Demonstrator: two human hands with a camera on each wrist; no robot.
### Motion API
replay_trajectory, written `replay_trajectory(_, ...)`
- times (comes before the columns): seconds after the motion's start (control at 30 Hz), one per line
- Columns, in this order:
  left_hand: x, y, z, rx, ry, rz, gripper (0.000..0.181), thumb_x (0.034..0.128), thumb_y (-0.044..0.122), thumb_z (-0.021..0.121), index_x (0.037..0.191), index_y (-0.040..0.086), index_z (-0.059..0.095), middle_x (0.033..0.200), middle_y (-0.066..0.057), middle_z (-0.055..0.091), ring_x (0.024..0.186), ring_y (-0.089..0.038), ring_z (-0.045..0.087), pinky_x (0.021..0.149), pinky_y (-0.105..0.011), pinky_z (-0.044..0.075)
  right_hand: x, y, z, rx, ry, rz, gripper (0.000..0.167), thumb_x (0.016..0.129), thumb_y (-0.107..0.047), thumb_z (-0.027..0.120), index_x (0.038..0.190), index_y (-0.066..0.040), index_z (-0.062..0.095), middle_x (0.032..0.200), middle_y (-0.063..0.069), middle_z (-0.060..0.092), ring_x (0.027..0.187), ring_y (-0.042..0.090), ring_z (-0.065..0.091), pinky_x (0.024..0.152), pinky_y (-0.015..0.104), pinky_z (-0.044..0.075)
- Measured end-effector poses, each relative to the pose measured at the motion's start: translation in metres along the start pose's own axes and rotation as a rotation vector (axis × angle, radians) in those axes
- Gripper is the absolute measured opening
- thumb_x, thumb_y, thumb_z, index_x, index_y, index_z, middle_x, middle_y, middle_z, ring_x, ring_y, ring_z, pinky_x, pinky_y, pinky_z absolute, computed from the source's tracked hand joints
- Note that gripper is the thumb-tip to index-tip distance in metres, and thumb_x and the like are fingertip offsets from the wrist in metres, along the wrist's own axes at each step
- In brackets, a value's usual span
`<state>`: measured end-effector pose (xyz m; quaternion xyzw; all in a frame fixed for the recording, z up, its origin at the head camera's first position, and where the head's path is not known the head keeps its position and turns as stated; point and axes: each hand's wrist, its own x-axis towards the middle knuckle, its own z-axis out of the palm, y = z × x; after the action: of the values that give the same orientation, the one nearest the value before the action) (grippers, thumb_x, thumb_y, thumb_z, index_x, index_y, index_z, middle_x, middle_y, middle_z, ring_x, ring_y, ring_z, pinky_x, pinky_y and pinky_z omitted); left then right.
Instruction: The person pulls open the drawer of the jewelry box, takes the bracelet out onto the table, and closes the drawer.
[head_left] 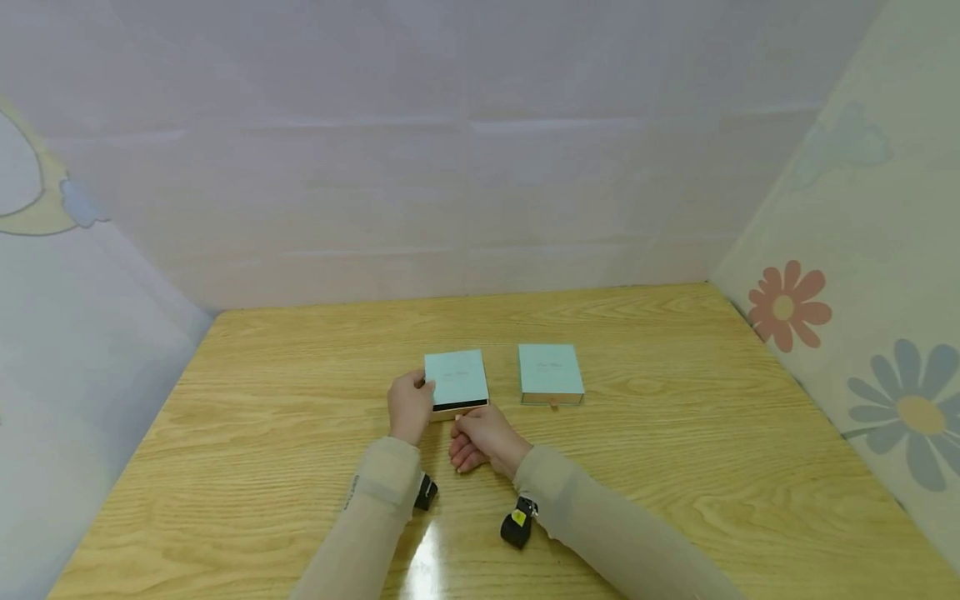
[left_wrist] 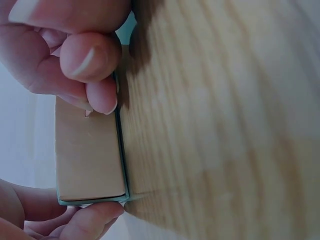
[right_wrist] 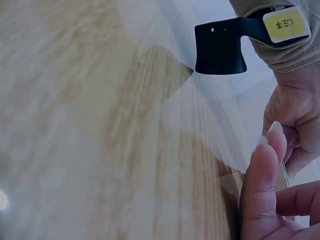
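Currently, I read the right hand as pinching the small pull tab at the box front, the tab being largely covered by the fingertips. The left hand grips the left side of the same pale blue box, thumb at the cover's edge. This box rests on the wooden table; its tan drawer front stands partway out, and I see a dark strip behind it. To its right, apart from it, lies a second pale blue box. Beige sleeves carry black straps. Flowers mark the right-hand wall.
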<state>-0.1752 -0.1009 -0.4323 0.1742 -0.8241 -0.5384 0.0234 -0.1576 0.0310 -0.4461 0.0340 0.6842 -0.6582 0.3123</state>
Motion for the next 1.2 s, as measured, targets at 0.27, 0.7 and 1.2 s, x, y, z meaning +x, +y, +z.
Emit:
replay_trajectory(0.27,-0.0006,0.0003,0.0008,0.017,0.011,0.008,0.033,0.0980,0.002,0.054,0.127,-0.013,0.056,0.125,-0.028,0.058,0.117,-0.039,0.055,0.093,-0.047,0.048,0.0010,0.0022,0.0005,0.010,0.001,-0.002,0.027,0.102,-0.006,0.040,0.094,0.012,0.059,0.060,0.008,0.058,0.044,0.010,0.056,0.043,0.024,0.050)
replay_trajectory(0.7,-0.0011,0.0017,0.0003,0.012,0.012,0.012,0.033,0.0980,0.002,0.054,0.127,-0.014,0.056,0.126,-0.028,0.058,0.118,-0.039,0.054,0.095,-0.047,0.047,0.0002,0.0018,0.0013,0.011,0.013,-0.006,0.028,0.102,-0.006,0.040,0.093,0.011,0.059,0.059,0.008,0.058,0.043,0.010,0.055,0.042,0.025,0.050)
replay_trajectory(1.2,-0.0019,0.0019,0.0009,0.018,0.023,0.038,0.030,0.0967,0.001,0.054,0.123,-0.014,0.059,0.121,-0.028,0.061,0.114,-0.039,0.057,0.091,-0.048,0.048,-0.0008,0.0027,0.0017,-0.001,0.015,-0.025,0.027,0.102,-0.006,0.040,0.090,0.010,0.058,0.058,0.007,0.058,0.042,0.009,0.055,0.042,0.024,0.049)
